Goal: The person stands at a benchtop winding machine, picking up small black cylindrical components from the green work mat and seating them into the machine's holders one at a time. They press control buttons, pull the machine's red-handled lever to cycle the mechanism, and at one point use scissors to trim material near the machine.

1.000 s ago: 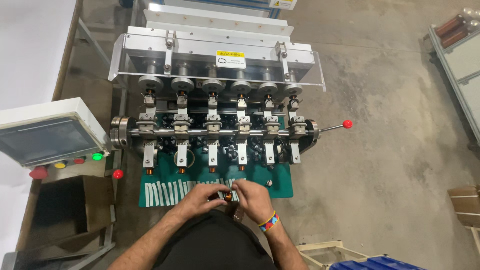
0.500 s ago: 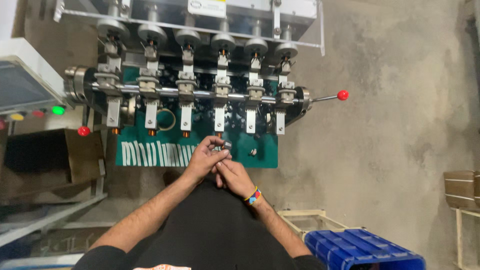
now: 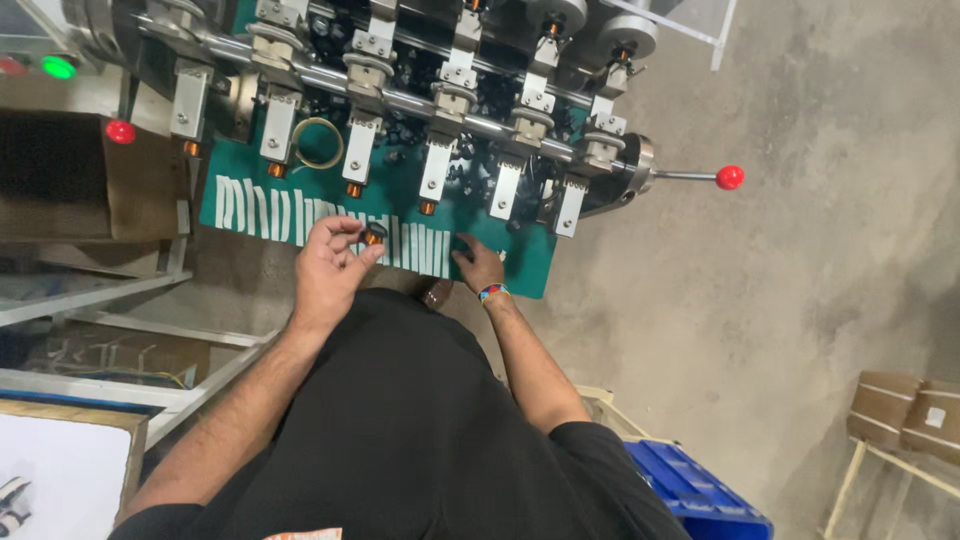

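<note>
A green mat surface [image 3: 240, 200] lies under a steel winding machine [image 3: 400, 90], above rough grey concrete floor [image 3: 800, 300]. The left hand [image 3: 325, 265] pinches a small copper-wound coil [image 3: 373, 236]; the right hand [image 3: 480, 265] lies flat and open near the mat's front edge.

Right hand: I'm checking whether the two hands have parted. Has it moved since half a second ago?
Yes. The right hand has left the left hand and now lies rightward on the green mat.

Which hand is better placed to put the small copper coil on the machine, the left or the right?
Probably the left hand: it pinches the small copper coil just below the machine's spindles. The right hand rests flat on the green mat.
</note>
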A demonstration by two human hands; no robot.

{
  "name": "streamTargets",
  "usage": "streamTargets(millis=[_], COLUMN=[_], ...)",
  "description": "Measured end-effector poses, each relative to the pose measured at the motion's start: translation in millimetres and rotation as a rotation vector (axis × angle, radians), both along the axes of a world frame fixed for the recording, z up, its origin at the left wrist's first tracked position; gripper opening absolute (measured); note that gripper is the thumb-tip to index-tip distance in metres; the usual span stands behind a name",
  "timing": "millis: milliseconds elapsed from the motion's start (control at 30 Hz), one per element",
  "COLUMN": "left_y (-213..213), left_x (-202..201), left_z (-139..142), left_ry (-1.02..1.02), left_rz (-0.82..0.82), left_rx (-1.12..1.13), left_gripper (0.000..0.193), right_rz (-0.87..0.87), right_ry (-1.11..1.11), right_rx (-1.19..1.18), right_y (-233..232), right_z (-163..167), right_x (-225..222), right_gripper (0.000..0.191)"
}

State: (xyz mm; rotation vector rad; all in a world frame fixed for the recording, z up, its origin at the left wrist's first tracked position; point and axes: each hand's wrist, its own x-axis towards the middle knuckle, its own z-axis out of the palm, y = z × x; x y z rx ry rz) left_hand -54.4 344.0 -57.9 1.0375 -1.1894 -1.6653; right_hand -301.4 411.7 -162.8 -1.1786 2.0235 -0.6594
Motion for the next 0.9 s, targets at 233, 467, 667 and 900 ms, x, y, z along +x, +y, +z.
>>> streamTargets(millis=[233,467,667,900], left_y=[5,-31,-53,-67], left_x=[3,16,15,29], left_z=[14,36,50,57], left_ry=[-0.292,-0.555,-0.512,-0.308], left_rz=[-0.130,-0.356,-0.570,-0.643], left_rx=[-0.052,-0.319,-0.596,-0.732], left_gripper=[0.042,0.050,0.054,0.045], right_rz=[-0.041,0.197,0.133,-0.059], right_ry=[0.023,-0.213,-0.400,-0.291], right_rx=[-0.119,-0.156,-0.359,-0.294], right_y=[-34,-6,-14,-19], right_z=[-1,81,157,152], right_x=[15,47,88,112], right_gripper=[0.018,0.011,0.019,0.031])
